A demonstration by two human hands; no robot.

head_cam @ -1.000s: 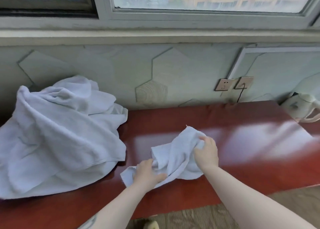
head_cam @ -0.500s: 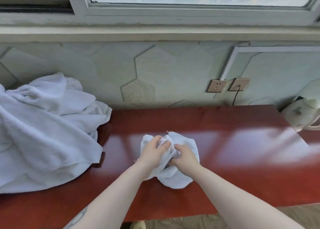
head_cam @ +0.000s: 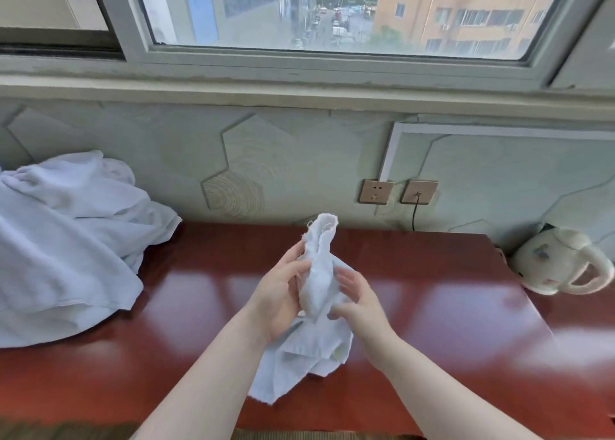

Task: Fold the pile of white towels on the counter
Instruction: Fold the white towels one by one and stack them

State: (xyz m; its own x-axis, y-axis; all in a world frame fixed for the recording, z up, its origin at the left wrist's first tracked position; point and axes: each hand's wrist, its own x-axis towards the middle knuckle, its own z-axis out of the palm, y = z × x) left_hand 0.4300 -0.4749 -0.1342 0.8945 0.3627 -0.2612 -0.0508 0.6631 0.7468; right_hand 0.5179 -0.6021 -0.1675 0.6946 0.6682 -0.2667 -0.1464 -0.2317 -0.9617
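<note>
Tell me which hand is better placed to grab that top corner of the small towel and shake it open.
Probably the left hand. Its fingertips already reach up beside the raised corner of the small white towel. The right hand sits lower, pinching the bunched middle, so it can anchor there.

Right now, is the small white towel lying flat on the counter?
No, both hands, left hand and right hand, hold the small towel bunched above the counter.

The counter lies bare between the towel pile at its left end and the kettle at its right; 1 cord hangs from the wall socket behind
</note>
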